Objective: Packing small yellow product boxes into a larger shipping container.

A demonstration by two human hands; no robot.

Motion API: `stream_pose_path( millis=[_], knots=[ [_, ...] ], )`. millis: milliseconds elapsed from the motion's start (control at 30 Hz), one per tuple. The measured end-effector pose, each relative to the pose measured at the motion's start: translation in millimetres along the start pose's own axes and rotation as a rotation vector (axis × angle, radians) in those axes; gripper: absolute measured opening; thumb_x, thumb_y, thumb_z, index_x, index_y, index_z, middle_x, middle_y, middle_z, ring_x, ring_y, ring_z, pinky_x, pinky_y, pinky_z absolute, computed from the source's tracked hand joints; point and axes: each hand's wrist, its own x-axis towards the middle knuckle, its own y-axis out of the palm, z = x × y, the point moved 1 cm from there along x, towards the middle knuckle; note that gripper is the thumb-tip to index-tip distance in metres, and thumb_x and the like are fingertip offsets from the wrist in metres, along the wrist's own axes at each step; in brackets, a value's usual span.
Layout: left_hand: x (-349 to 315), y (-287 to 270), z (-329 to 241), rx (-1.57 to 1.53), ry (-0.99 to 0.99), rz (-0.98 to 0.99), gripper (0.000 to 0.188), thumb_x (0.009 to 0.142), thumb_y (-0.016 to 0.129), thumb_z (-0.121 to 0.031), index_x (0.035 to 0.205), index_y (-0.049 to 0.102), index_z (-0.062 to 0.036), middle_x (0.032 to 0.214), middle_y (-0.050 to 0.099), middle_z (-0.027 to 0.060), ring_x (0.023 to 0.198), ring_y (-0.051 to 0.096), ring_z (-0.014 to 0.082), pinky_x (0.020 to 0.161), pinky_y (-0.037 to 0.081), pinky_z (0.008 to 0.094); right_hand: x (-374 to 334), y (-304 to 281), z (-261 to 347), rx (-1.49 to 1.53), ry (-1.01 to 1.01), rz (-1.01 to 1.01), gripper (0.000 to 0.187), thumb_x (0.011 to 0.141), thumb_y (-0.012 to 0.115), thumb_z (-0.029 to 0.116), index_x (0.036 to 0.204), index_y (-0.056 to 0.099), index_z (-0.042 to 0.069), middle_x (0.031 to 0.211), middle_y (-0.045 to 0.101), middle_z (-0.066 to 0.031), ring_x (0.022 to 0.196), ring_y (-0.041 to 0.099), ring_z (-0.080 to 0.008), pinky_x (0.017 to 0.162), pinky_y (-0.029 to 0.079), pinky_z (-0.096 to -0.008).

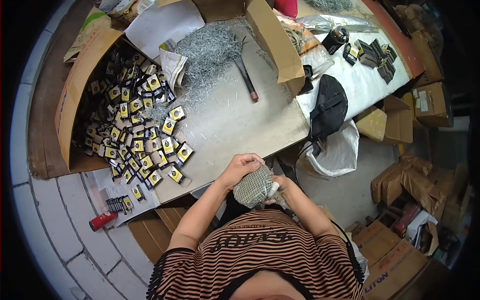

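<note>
Close to my body, past the table's front edge, my left hand (243, 168) grips a round grey-green disc (252, 187) with a grid-like face. Thin shiny slivers show at its lower edge. My right hand (283, 190) is closed at the disc's right side, around a small white cylinder-shaped piece (273, 189); its exact kind is unclear. The lower fingers of that hand are partly hidden. Ahead on the table lies a large heap of thin metal pins (212, 47). A dark stick-like tool with a reddish end (246, 80) rests beside the heap.
At left, many small black-and-yellow boxes (142, 132) spill from a tipped carton (80, 100). A red can (103, 220) stands at the table's left corner. A black bag (330, 107) and white sack (336, 155) are at right. Cartons (385, 247) crowd the right-hand floor.
</note>
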Motion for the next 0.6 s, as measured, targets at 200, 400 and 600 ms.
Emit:
stream_pose_path(
  millis=[200,400,600],
  knots=[
    [29.2,-38.5,-57.2,0.248,0.442,-0.468,0.01,0.089,0.054,-0.006,0.085,0.058,0.002,0.078,0.066,0.0109,0.068,0.063,0.0176,0.065,0.049,0.0273,-11.5,12.6,-12.4,0.04,-0.162,-0.004,0.07,0.064,0.073,0.018,0.124,0.046,-0.007,0.088,0.059,-0.0238,0.057,0.058,-0.0273,0.038,0.042,-0.0286],
    [23.6,-37.3,-132.3,1.179,0.383,-0.478,0.077,0.081,0.067,-0.035,0.144,0.033,-0.0056,0.15,0.033,0.0152,0.139,0.028,0.0299,0.114,0.021,0.0375,-24.3,11.2,-14.1,-0.082,-0.22,-0.044,0.062,0.062,0.07,0.012,0.117,0.051,-0.009,0.075,0.059,-0.0218,0.051,0.055,-0.0225,0.037,0.042,-0.0264],
    [-22.5,66.3,-22.0,1.339,0.248,0.263,0.052,0.076,0.074,-0.028,0.119,0.056,-0.0047,0.134,0.048,0.0166,0.13,0.04,0.0363,0.105,0.035,0.0451,-23.4,4.7,-30.3,-0.081,-0.211,-0.218,0.06,0.072,0.07,0.023,0.124,0.047,0.004,0.076,0.059,-0.0124,0.053,0.058,-0.0162,0.043,0.046,-0.0248]
  ],
)
